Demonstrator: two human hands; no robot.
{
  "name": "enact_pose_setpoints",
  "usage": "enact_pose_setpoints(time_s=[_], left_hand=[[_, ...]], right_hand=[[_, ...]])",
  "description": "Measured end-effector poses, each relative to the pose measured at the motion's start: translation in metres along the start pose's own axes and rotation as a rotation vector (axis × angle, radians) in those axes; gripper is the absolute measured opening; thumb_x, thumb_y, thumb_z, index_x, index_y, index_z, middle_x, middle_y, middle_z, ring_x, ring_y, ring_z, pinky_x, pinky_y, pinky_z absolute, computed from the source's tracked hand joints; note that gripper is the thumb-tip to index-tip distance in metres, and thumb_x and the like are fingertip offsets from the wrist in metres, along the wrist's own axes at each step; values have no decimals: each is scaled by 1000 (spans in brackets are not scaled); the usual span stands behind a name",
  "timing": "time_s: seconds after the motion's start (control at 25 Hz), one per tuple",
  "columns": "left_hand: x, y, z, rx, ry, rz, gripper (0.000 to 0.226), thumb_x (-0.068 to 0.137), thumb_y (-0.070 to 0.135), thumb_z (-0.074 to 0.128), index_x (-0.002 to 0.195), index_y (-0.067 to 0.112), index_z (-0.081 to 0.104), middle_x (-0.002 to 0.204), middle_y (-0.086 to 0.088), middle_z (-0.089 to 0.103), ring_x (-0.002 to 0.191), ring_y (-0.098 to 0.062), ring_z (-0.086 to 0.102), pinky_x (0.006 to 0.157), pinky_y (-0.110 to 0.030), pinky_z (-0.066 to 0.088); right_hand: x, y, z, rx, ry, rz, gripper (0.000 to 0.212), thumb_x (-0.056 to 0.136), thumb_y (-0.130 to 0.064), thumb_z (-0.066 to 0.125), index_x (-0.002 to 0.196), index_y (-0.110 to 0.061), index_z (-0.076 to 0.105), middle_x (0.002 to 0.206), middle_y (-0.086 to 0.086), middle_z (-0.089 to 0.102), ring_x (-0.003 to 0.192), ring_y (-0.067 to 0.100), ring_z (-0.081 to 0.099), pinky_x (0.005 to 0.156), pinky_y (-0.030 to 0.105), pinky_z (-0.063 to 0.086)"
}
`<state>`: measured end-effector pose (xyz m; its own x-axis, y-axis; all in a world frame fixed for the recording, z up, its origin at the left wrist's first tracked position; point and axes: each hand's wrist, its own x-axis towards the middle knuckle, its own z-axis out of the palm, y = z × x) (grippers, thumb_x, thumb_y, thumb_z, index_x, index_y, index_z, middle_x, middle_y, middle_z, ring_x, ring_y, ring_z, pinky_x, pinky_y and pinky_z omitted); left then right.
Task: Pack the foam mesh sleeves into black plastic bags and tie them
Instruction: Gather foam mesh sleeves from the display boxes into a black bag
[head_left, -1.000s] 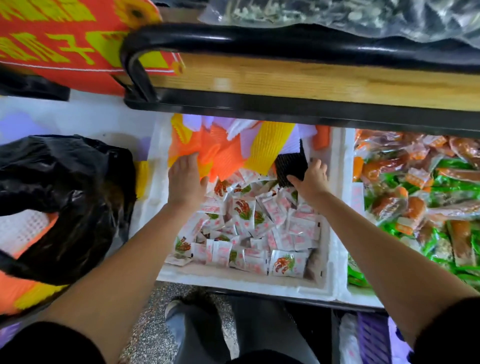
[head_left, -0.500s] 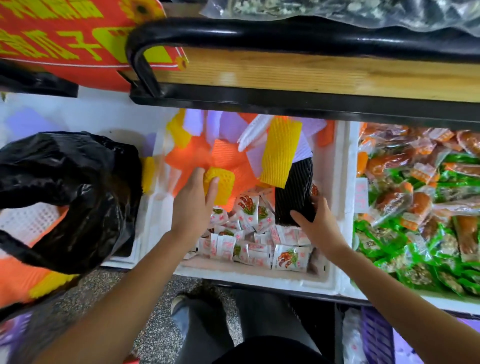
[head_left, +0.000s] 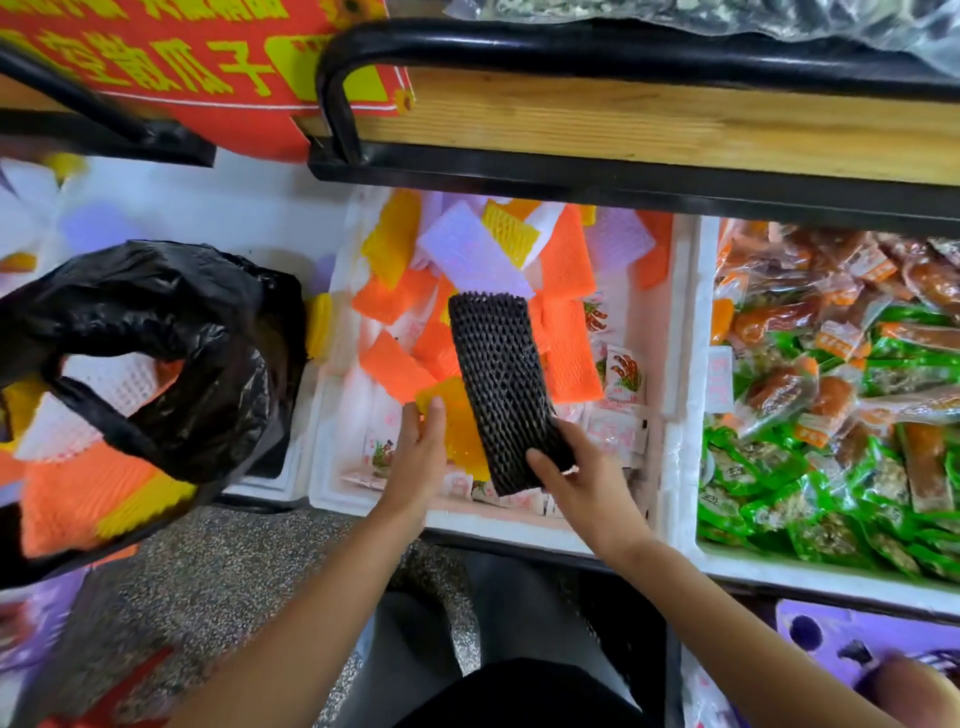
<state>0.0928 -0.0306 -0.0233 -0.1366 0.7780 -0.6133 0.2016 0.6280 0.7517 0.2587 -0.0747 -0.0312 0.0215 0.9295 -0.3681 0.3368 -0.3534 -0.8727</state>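
While you are leaning over the low shelf, the black plastic bag (head_left: 171, 364) is sagging open at nine o'clock of your view, and it is holding white, orange and yellow foam mesh sleeves (head_left: 93, 415). At the centre, the white foam box (head_left: 467, 525) is carrying a jumble. Orange, yellow and pale lilac loose sleeves (head_left: 566, 249) are piling up toward its twelve o'clock end. Small white snack packets (head_left: 618, 369) are lying under them and toward six o'clock.

Your left hand (head_left: 415, 462) is hovering over the box's six o'clock part, its thumb and fingers closing on the edge of a yellow sleeve (head_left: 460, 436). Just at its three o'clock side, your right hand (head_left: 582, 483) is gripping the lower end of a black sleeve (head_left: 498, 384). That sleeve is standing up over the box, leaning slightly toward eleven o'clock and overlapping the yellow one. At three o'clock, a second white box (head_left: 779, 571) is brimming with green and orange snack packs (head_left: 831, 415).
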Motion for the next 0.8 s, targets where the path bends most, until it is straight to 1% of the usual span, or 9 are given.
enact_pose_setpoints(time_s=[0.12, 0.2, 0.28, 0.36, 0.48, 0.56, 0.64, 0.72, 0.8], left_hand=[[-14, 3, 5, -178, -100, -85, 61, 97, 49, 32, 147, 19, 17, 152, -2, 27, 126, -21, 41, 96, -31, 39], [-16, 1, 2, -202, -75, -59, 50, 98, 40, 41, 140, 18, 25, 143, 0, 36, 126, -23, 42, 94, -29, 43], [-15, -2, -4, -150, 14, -56, 34, 98, 35, 47, 125, 19, 35, 137, -1, 44, 121, -24, 45, 97, -38, 45], [-16, -6, -10, -265, -41, -90, 45, 92, 44, 50, 128, 18, 41, 137, -4, 48, 122, -25, 47, 99, -46, 44], [-24, -8, -14, -433, -235, -62, 72, 76, 57, 57, 133, 18, 40, 130, -3, 54, 119, -20, 52, 89, -37, 47], [-25, -14, -20, -367, -183, -18, 63, 76, 39, 71, 127, 21, 40, 124, 2, 57, 112, -12, 56, 89, -31, 47], [-24, -21, -30, -284, -46, 32, 39, 84, 21, 69, 114, 24, 44, 115, 5, 59, 105, -7, 58, 81, -22, 47], [-24, -26, -41, -273, 2, 46, 32, 86, 16, 66, 109, 24, 45, 112, 5, 60, 104, -6, 58, 78, -19, 45], [-25, -29, -49, -280, 14, 51, 32, 86, 13, 66, 109, 23, 46, 110, 5, 60, 100, -5, 59, 75, -17, 45]], right_hand=[[0, -4, 2, -103, 1, -31, 27, 93, -17, 56, 119, -10, 57, 95, -4, 65, 74, 2, 59, 65, 4, 41], [-7, -7, 1, 16, 34, -55, 27, 94, -14, 54, 120, -15, 51, 94, -10, 63, 72, -4, 59, 64, 6, 42], [-13, -8, 2, 126, 36, -114, 35, 94, -12, 52, 127, -19, 42, 100, -16, 60, 83, -9, 60, 70, 10, 47], [-15, -6, 6, 65, -40, -151, 43, 93, -10, 53, 131, -22, 37, 103, -20, 57, 88, -10, 58, 73, 7, 45], [-11, -3, 16, -187, -163, -196, 44, 92, -15, 57, 134, -20, 42, 104, -11, 57, 89, -1, 55, 70, 5, 38], [-8, -2, 22, -243, -256, -252, 40, 92, -20, 58, 130, -24, 47, 103, -9, 57, 86, 0, 53, 72, 8, 40], [1, -1, 19, -270, -321, -257, 40, 92, -28, 56, 131, -28, 45, 107, -7, 55, 86, 3, 54, 80, 20, 46], [25, 2, 8, -366, -191, -212, 48, 93, -34, 51, 137, -18, 39, 124, 1, 50, 104, 11, 53, 95, 33, 45], [60, 9, -10, -526, 38, -144, 54, 96, -31, 47, 141, -7, 30, 137, 13, 40, 124, 24, 42, 108, 40, 34]])
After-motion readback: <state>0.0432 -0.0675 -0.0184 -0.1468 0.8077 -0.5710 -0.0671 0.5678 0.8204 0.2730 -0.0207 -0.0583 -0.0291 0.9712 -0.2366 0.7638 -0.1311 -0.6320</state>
